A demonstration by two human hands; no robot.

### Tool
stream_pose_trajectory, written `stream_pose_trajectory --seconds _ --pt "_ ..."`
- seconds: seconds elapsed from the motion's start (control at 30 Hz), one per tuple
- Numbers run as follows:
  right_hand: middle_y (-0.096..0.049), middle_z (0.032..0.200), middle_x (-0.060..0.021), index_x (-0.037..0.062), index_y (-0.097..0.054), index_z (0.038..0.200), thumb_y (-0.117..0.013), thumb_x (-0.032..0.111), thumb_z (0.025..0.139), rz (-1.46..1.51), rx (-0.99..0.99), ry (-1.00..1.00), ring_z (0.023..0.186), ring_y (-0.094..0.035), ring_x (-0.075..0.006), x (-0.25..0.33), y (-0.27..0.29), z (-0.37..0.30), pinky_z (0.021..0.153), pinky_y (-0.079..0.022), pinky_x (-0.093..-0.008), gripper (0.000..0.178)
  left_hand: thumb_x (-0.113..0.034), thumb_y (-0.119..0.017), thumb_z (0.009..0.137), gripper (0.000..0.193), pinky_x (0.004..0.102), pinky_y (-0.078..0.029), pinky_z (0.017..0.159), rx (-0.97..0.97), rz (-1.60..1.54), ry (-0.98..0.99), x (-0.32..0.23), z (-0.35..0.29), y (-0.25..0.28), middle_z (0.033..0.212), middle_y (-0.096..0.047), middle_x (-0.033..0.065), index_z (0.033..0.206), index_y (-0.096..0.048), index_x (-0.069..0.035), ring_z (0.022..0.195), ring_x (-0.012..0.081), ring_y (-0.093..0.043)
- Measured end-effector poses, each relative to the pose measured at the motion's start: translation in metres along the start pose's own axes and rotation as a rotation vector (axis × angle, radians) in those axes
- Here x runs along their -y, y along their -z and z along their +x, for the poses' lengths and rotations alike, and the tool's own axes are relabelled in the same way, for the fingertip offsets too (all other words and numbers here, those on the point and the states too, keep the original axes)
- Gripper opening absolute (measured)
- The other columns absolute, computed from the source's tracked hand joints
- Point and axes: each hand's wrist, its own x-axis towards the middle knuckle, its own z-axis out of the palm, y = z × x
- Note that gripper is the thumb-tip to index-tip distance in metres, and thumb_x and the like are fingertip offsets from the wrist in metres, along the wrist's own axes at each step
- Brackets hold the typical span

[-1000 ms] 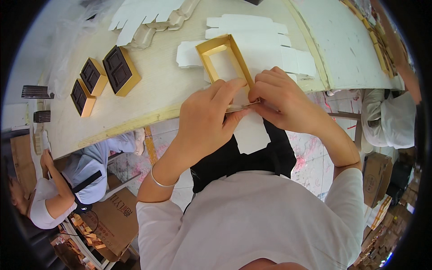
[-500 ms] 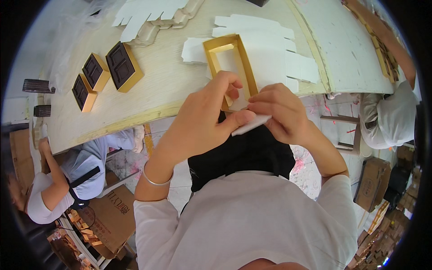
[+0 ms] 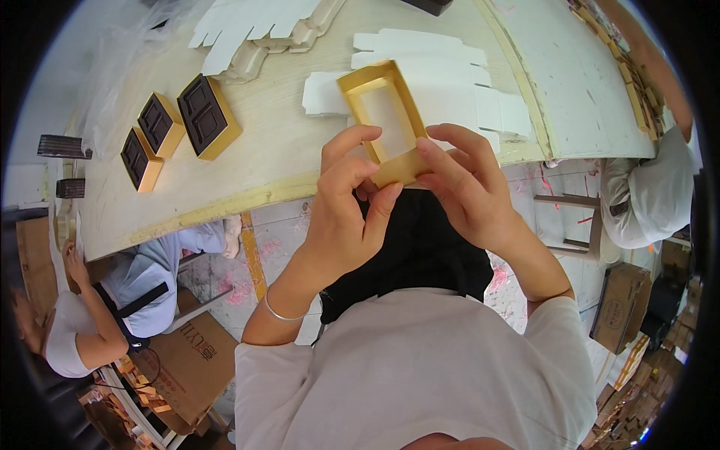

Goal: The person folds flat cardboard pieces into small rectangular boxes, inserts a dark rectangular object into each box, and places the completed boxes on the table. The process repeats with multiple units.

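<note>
Both my hands hold a gold rectangular box frame (image 3: 409, 112) at its near end, over the front edge of the table. The frame stands open at the top, with a white panel showing through its middle. My left hand (image 3: 346, 202) is closed on the near left corner, thumb against the gold end wall. On the near right corner, my right hand (image 3: 465, 180) has thumb and fingers pressed to the wall. Beneath and beyond the frame lie flat white card blanks (image 3: 442, 75) with cut tabs.
At the left stand several gold boxes (image 3: 210, 120) with dark brown divided inserts. Behind them is a stack of unfolded card blanks (image 3: 255, 22). Another person (image 3: 90, 322) sits at the lower left, and a second person (image 3: 649, 195) at the right. Cardboard cartons (image 3: 621, 307) stand on the floor.
The near end's white flap, sticking out toward me before, no longer shows; a gold wall stands there now. My fingers have shifted to the near corners.
</note>
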Motion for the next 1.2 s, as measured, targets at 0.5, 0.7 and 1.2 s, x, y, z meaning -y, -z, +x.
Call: stream_pose_trajectory --seconds 0.5,0.7,1.2 --pt "-0.053 0.097 -0.0086 0.0045 -0.061 0.117 -0.069 0.003 0.071 -0.229 0.111 0.083 0.081 -0.054 -0.0223 -0.001 0.010 0.017 0.067 -0.045 -0.0328 0.047 -0.007 -0.059 0.091 0.037 0.0259 -0.042 0.053 0.039 0.117 0.268 -0.015 0.004 -0.001 0.090 -0.058 0.0111 0.124 -0.042 -0.003 0.058 0.0149 -0.051" --pt "-0.051 0.089 -0.0054 0.0049 -0.062 0.093 -0.069 0.007 0.069 -0.296 0.266 0.181 0.078 -0.049 -0.0218 -0.005 0.011 0.020 0.066 -0.038 -0.0319 0.025 -0.019 -0.075 0.080 0.021 0.0282 -0.042 0.055 0.124 0.734 0.019 -0.020 0.008 0.008 0.112 -0.054 0.0079 0.090 -0.064 -0.005 0.063 0.0165 -0.050" --pt "-0.055 0.085 -0.0064 0.0058 -0.059 0.077 -0.068 0.005 0.072 -0.168 0.629 0.129 0.075 -0.054 -0.0232 -0.007 0.024 0.047 0.071 -0.043 -0.0343 0.010 -0.015 -0.069 0.079 0.025 0.0361 -0.048 0.071 0.324 0.769 -0.033 -0.001 0.098 0.045 0.097 -0.058 0.0097 0.101 -0.065 -0.004 0.083 0.0274 -0.059"
